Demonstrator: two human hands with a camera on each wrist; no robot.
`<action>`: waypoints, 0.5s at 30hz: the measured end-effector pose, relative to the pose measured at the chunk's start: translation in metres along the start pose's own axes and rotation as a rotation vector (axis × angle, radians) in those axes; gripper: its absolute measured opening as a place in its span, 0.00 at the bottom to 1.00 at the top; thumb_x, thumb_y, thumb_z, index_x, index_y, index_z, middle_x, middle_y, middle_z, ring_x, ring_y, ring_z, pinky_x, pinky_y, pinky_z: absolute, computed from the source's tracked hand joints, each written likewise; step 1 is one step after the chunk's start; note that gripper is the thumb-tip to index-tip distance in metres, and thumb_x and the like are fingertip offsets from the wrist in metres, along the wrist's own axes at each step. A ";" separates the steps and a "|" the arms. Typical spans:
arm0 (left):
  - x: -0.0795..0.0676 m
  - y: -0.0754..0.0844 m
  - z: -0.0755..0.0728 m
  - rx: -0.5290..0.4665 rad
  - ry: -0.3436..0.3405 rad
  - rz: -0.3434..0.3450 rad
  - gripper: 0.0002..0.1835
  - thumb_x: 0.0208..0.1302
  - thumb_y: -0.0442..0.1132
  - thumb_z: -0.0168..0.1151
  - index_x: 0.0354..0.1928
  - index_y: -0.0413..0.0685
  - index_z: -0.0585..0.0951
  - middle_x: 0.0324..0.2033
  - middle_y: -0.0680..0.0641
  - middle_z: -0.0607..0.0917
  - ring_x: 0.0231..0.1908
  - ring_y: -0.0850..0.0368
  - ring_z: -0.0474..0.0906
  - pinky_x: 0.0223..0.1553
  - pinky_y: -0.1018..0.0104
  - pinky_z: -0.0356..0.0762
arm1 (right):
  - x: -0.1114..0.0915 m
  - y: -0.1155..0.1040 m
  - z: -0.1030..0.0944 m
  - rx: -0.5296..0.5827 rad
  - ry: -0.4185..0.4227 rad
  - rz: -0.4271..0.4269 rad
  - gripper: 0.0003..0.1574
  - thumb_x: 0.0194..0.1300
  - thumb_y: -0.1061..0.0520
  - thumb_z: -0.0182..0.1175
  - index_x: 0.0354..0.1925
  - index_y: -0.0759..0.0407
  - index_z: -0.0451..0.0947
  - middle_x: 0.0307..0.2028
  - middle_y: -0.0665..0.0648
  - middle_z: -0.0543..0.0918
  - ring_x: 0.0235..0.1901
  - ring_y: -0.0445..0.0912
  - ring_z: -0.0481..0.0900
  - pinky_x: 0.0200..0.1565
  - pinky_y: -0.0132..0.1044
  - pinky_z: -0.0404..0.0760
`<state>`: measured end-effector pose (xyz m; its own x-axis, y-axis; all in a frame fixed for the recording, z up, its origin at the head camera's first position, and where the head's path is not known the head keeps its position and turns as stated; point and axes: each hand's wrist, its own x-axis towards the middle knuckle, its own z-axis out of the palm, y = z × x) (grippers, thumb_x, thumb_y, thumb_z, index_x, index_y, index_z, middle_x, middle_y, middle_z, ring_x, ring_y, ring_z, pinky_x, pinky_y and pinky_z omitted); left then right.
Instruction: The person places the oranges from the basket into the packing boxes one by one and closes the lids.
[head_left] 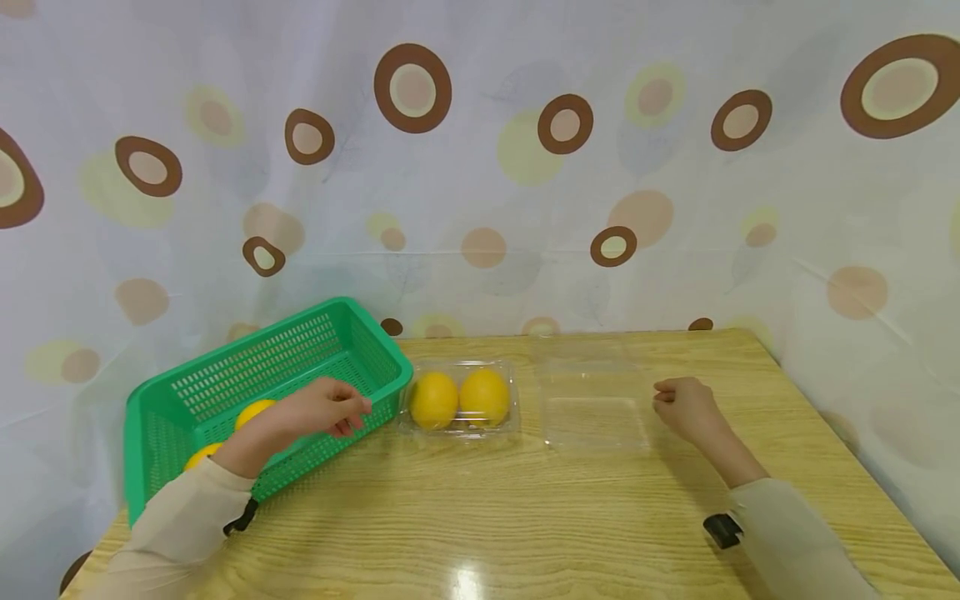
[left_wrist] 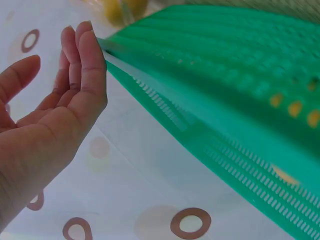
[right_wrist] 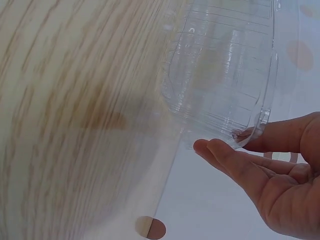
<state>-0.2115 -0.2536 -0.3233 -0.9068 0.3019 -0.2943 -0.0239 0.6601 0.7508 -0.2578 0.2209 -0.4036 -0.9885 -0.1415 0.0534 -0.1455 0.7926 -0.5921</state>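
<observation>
Right hand (head_left: 686,408) pinches edge of clear shell (head_left: 596,421), right. Left hand (head_left: 326,408) loose, thumb apart, holding nothing, over basket (head_left: 258,377), left. Two oranges (head_left: 483,397) boxed, centre; at least two in basket. Judged partway: shell without fruit.

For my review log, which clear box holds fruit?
The box beside the green basket: two oranges show inside, while the other box, by the right hand, shows none.

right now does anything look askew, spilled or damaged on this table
Nothing looks spilled or damaged. Only the green basket sits askew, slanting across the wooden table, whereas the clear container holding two fruits lies roughly square.
</observation>
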 end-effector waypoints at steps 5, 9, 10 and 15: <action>-0.002 -0.007 -0.019 0.078 0.056 -0.003 0.15 0.65 0.41 0.48 0.39 0.34 0.76 0.31 0.42 0.77 0.31 0.52 0.75 0.36 0.60 0.74 | 0.002 -0.001 0.004 0.020 -0.008 0.005 0.22 0.61 0.65 0.47 0.50 0.81 0.66 0.42 0.76 0.75 0.40 0.63 0.75 0.33 0.43 0.78; -0.002 -0.013 -0.035 0.152 0.126 -0.012 0.15 0.65 0.41 0.47 0.42 0.34 0.76 0.31 0.44 0.77 0.31 0.55 0.74 0.35 0.62 0.74 | 0.003 -0.001 0.007 0.027 -0.005 0.001 0.22 0.62 0.65 0.47 0.51 0.81 0.65 0.43 0.76 0.74 0.42 0.63 0.75 0.35 0.44 0.77; -0.002 -0.015 -0.038 0.175 0.139 -0.011 0.15 0.65 0.41 0.47 0.42 0.34 0.75 0.31 0.44 0.77 0.31 0.54 0.74 0.35 0.62 0.74 | 0.004 -0.001 0.007 0.029 -0.002 -0.001 0.22 0.62 0.65 0.47 0.51 0.81 0.65 0.43 0.76 0.74 0.42 0.63 0.75 0.34 0.44 0.77; -0.001 -0.026 -0.051 0.365 0.189 -0.017 0.16 0.64 0.38 0.49 0.41 0.28 0.75 0.35 0.36 0.77 0.30 0.52 0.72 0.31 0.61 0.71 | 0.004 -0.003 0.008 0.047 0.008 -0.012 0.21 0.61 0.66 0.48 0.50 0.81 0.66 0.43 0.75 0.74 0.41 0.63 0.75 0.34 0.43 0.78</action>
<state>-0.2312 -0.3065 -0.3124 -0.9698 0.1792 -0.1656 0.0801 0.8750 0.4775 -0.2609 0.2126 -0.4081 -0.9871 -0.1457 0.0670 -0.1551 0.7621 -0.6286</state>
